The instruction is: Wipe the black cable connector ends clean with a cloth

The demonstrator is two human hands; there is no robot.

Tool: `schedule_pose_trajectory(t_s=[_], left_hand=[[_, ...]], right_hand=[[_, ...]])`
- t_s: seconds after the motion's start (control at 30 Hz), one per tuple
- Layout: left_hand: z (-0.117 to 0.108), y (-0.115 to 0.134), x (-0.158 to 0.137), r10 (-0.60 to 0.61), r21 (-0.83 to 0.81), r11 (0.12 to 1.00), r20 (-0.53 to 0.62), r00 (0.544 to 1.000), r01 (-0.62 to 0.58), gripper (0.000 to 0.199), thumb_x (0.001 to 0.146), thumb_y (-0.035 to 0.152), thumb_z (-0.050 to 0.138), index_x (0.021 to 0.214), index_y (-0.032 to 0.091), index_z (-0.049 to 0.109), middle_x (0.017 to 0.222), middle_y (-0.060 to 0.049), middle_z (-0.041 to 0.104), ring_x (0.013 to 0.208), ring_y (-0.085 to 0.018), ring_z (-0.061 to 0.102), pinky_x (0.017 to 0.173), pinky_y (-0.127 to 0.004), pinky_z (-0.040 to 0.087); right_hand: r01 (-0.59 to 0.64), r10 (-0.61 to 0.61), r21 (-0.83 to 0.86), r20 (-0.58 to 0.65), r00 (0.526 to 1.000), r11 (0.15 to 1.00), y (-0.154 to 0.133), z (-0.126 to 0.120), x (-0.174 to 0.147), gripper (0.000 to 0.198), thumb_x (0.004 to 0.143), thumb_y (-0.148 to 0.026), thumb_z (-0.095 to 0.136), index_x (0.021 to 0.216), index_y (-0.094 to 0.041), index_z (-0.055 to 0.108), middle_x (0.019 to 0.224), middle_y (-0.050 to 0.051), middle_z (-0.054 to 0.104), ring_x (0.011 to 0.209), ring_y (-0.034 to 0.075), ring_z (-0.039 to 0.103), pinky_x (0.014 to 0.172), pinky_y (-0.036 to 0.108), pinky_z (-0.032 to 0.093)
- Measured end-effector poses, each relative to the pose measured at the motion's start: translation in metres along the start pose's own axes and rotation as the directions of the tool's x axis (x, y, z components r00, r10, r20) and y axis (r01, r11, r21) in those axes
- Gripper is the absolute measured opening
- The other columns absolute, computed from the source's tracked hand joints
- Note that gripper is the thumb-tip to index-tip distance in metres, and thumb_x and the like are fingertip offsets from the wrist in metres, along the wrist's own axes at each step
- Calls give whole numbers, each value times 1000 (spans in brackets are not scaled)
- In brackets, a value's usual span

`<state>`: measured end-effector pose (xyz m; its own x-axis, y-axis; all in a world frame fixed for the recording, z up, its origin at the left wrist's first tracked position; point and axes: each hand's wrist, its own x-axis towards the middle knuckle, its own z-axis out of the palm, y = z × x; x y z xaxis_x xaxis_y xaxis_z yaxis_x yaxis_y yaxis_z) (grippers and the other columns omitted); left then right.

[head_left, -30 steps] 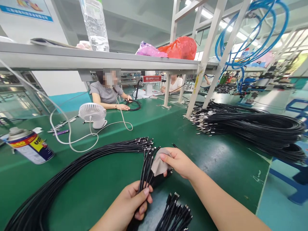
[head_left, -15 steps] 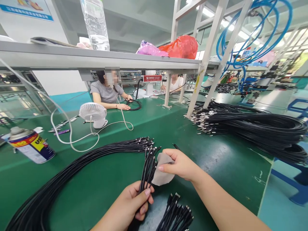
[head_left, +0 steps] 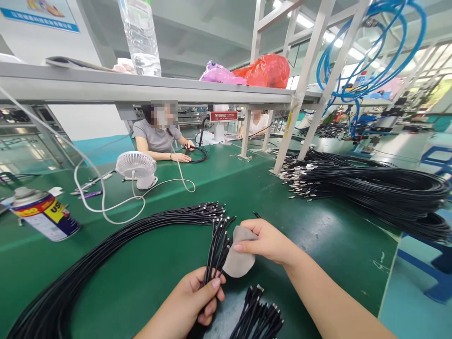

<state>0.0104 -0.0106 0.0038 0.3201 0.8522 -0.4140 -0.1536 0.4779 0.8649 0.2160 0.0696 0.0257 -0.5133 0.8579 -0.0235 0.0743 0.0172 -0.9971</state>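
Observation:
My left hand [head_left: 203, 294] is closed around a bunch of black cables [head_left: 216, 245], their metal-tipped plugs pointing up and away from me. Between the thumb and fingers of my right hand [head_left: 263, 240] is a light grey cloth [head_left: 240, 263], hanging beside the plugs of that bunch; whether it touches them I cannot tell. Behind my left hand a long curved bundle of black cables [head_left: 116, 240] lies on the green table, its plugs near the held bunch. More cable ends with metal plugs [head_left: 259, 313] lie at the front, below my right hand.
A large pile of looped black cables [head_left: 360, 183] lies at the right edge. A spray can [head_left: 45, 214], a white fan [head_left: 137, 167] and its white cord stand at left. Across the table, a person [head_left: 158, 136] handles a coiled cable. Overhead runs a grey shelf [head_left: 176, 89].
The cloth in my right hand has swung slightly and now hangs flatter, its lower edge a little further down. My left hand and its cables have stayed nearly still.

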Motion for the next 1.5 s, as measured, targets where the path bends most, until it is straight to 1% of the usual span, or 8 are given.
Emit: schedule_pose_trajectory(t_s=[0.27, 0.5, 0.67, 0.9, 1.13, 1.27, 1.37, 1.5], left_hand=[[-1, -1, 1, 15, -28, 999, -20, 1000, -15, 49, 60, 54, 82, 82, 14, 64, 64, 2, 58, 47, -4, 34, 45, -21, 19], [-1, -2, 1, 17, -30, 999, -14, 1000, -17, 45, 63, 51, 81, 81, 14, 64, 64, 1, 58, 47, -4, 34, 45, -21, 19], [-3, -2, 3, 8, -25, 1000, -15, 1000, -9, 44, 62, 52, 82, 79, 14, 63, 64, 2, 58, 47, -4, 34, 44, -21, 19], [-2, -2, 2, 8, -19, 1000, -21, 1000, -8, 48, 60, 54, 82, 80, 15, 64, 63, 2, 58, 46, -4, 34, 44, -21, 20], [-2, -3, 2, 8, -21, 1000, -17, 1000, -8, 47, 59, 54, 82, 78, 15, 63, 63, 2, 59, 46, -4, 35, 44, -21, 21], [-2, -3, 1, 4, -26, 1000, -12, 1000, -4, 47, 59, 54, 83, 78, 15, 64, 63, 2, 59, 46, -4, 35, 44, -20, 20], [-2, -3, 2, 4, -35, 999, 4, 1000, -4, 47, 60, 53, 83, 79, 14, 64, 64, 1, 59, 45, -4, 35, 44, -21, 20], [-2, -3, 1, 5, -40, 999, 4, 1000, -5, 46, 61, 52, 82, 80, 14, 65, 64, 0, 61, 44, -4, 35, 43, -21, 20]], right_hand=[[44, -43, 132, -9, 999, 990, 7, 4, 2, 42, 69, -50, 76, 82, -14, 59, 74, 0, 57, 65, 12, 49, 62, 24, 39], [43, -33, 119, -86, 996, 992, 4, 3, 0, 43, 64, -49, 80, 71, -16, 53, 65, -3, 51, 59, 10, 43, 56, 22, 34], [43, -33, 101, -104, 994, 994, 5, 3, 0, 44, 61, -45, 83, 73, -16, 51, 64, -5, 48, 58, 9, 42, 54, 21, 32], [95, -82, 149, -89, 993, 984, 6, 3, 3, 43, 74, -55, 71, 78, -14, 60, 67, 0, 57, 58, 11, 48, 55, 23, 38], [75, -63, 78, -146, 987, 994, 5, -3, 3, 41, 69, -52, 76, 68, -15, 57, 56, -2, 54, 44, 8, 43, 41, 22, 34], [110, -108, 4, -151, 983, 994, 9, -5, 4, 42, 75, -56, 68, 69, -17, 54, 56, -2, 53, 44, 9, 44, 43, 23, 36], [150, -184, -173, -202, 962, 973, 13, -3, 5, 39, 85, -53, 56, 69, -19, 49, 56, -3, 48, 48, 10, 43, 47, 24, 35], [193, -409, -574, -275, 870, 796, 22, 2, 10, 36, 93, -39, 46, 63, -22, 35, 59, -1, 45, 55, 13, 42, 55, 27, 32]])
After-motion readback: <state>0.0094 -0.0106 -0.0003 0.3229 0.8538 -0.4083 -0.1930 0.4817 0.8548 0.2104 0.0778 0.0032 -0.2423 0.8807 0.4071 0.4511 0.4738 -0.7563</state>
